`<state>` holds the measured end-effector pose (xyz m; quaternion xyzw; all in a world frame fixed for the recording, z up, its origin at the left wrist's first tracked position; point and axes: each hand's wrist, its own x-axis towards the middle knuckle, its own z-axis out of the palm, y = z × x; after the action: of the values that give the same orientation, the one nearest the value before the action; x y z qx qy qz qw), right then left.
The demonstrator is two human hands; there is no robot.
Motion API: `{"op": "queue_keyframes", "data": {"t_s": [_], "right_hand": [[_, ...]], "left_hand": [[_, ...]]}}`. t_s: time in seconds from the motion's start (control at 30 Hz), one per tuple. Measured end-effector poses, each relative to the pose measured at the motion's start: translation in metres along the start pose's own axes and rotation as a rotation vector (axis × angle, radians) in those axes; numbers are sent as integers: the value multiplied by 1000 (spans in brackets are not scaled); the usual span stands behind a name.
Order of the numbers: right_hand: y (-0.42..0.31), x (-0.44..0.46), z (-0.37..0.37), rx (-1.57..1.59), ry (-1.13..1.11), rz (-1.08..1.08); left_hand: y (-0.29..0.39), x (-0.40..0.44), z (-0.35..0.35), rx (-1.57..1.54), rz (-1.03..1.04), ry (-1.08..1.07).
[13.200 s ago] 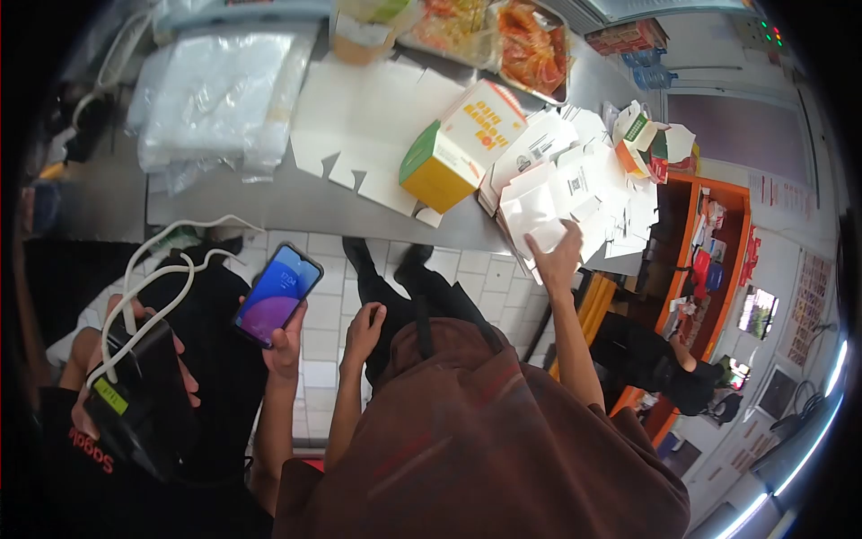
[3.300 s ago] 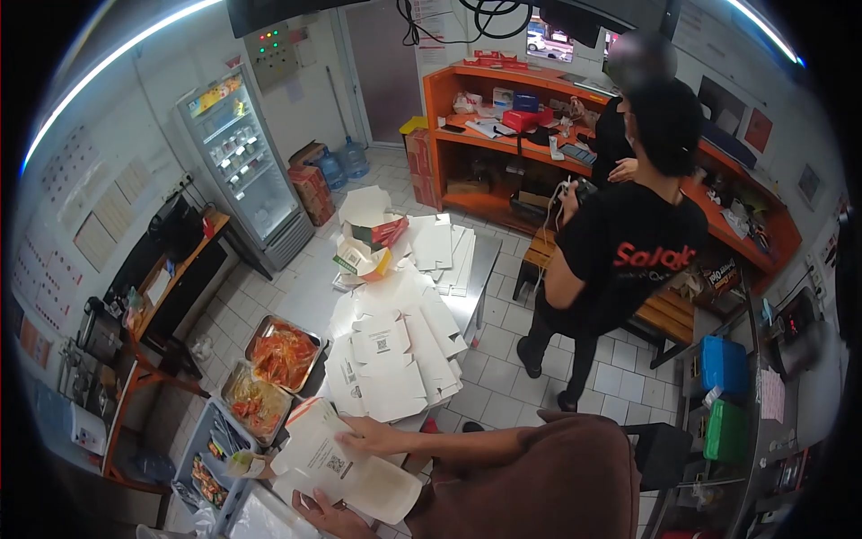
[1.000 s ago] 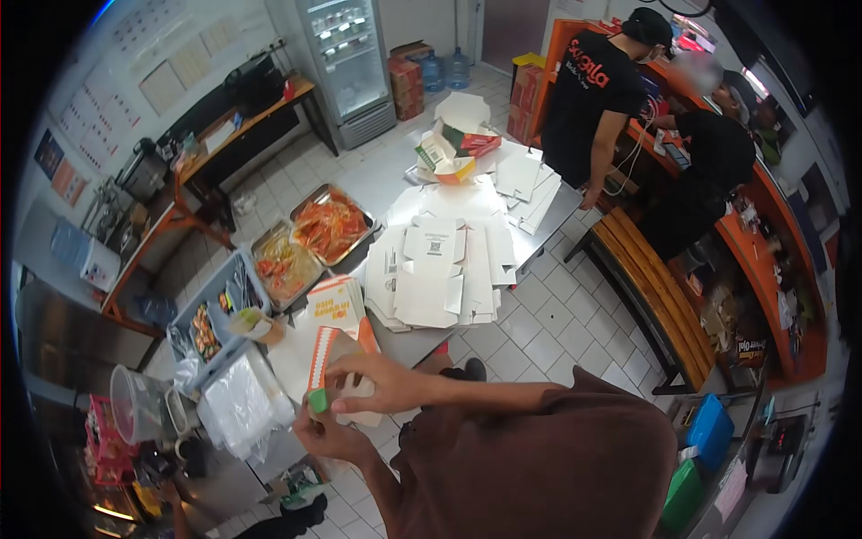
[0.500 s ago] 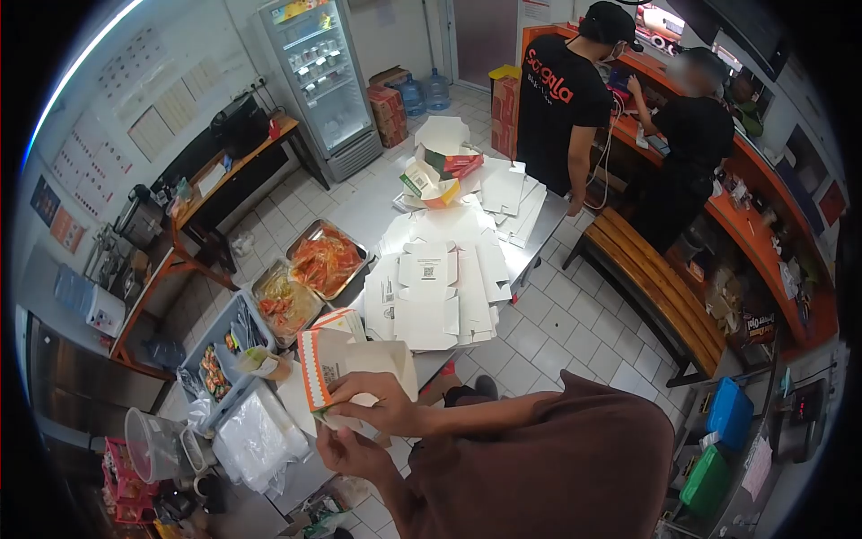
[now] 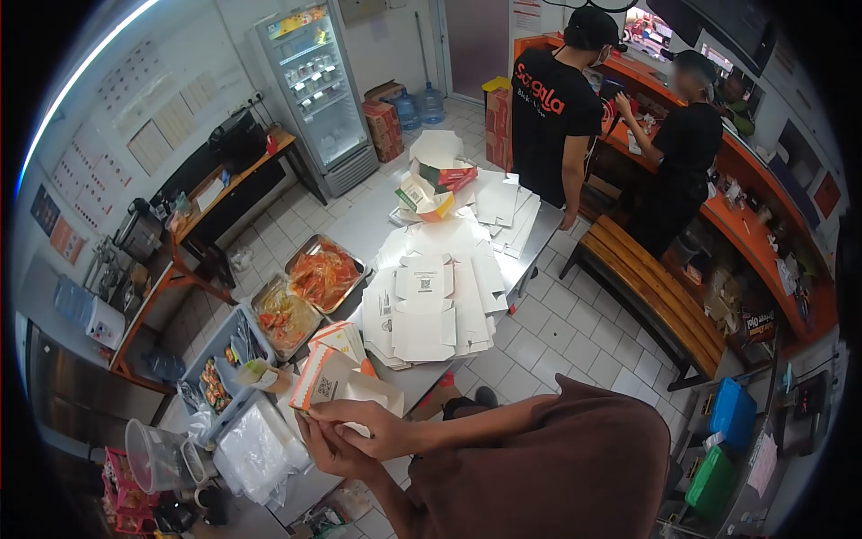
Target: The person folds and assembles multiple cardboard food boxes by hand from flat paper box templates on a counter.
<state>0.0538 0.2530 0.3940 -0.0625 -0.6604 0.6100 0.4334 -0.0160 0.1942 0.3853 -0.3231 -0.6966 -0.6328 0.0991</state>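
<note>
A partly folded cardboard food box [image 5: 366, 392], with an orange-and-white edge and a printed code, is held over the near end of the table. My right hand [image 5: 382, 429] pinches its near corner, thumb and fingers closed on the board. Close below, my left hand [image 5: 337, 454] has its fingers closed on the same corner; its fingertips are partly hidden. Just beyond the box stands a stack of orange-edged boxes [image 5: 339, 340]. Flat white box blanks [image 5: 425, 322] lie spread in a pile on the metal table [image 5: 346, 216].
Two metal trays of reddish food [image 5: 323, 274] and a grey divided bin [image 5: 215, 350] lie left of the blanks. Plastic bags [image 5: 256, 449] sit nearer. Folded boxes [image 5: 431, 193] are at the far end. Two people in black shirts [image 5: 557, 117] stand by an orange counter, near a wooden bench [image 5: 651, 292].
The held box has shifted slightly left and down and is tilted further back. My left hand has moved up against its corner, closer to my right hand.
</note>
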Motion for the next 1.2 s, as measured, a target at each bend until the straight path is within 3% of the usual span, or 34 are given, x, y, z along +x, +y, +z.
{"op": "queue_keyframes", "data": {"t_s": [0.07, 0.2, 0.3, 0.4, 0.5, 0.53, 0.6, 0.67, 0.73, 0.77, 0.83, 0.93, 0.97, 1.0, 1.07, 1.17, 1.2], "right_hand": [[4, 1, -2, 171, -82, 118], [-12, -1, 9, 160, -21, 144], [-8, -2, 8, 158, -96, 175], [-8, 0, -1, 73, -270, 120], [-18, 8, -21, -208, -533, 96], [-18, 10, -35, -379, -653, 124], [-12, -9, -52, -405, -551, 53], [-19, -12, -48, -323, -263, -64], [-47, 9, -36, -456, -134, -145], [-41, 2, -29, -231, -169, 1], [-26, -10, -17, 206, -227, 297], [-30, -7, -29, 388, -313, 310], [-33, -9, -30, 455, -335, 339], [-14, -15, -24, 311, -247, 174], [26, -40, -31, 186, -180, 427], [22, -38, -27, -50, 13, 513], [15, -31, -25, -134, 90, 493]], "left_hand": [[-10, -4, -2, -117, 72, 40], [-23, -7, -2, -226, 132, 6], [-11, -2, -8, -78, 145, -16], [2, 2, -11, -356, -198, 127], [-39, 13, -43, -531, -287, -161], [-37, 13, -44, -541, -303, -126], [-52, 13, -59, -363, -96, -139], [-51, 19, -76, 135, 358, -186], [-48, 10, -75, 79, 283, -263], [-45, 4, -73, 50, 242, -301], [-24, -17, -53, -1041, -411, -184], [-21, -26, -58, -911, -531, -197], [-21, -28, -60, -765, -455, -202], [-22, -29, -61, -619, -382, -212], [-25, -29, -61, -328, -236, -241], [-21, -24, -57, -92, -322, -315], [-27, -22, -58, -169, -423, -396]]}}
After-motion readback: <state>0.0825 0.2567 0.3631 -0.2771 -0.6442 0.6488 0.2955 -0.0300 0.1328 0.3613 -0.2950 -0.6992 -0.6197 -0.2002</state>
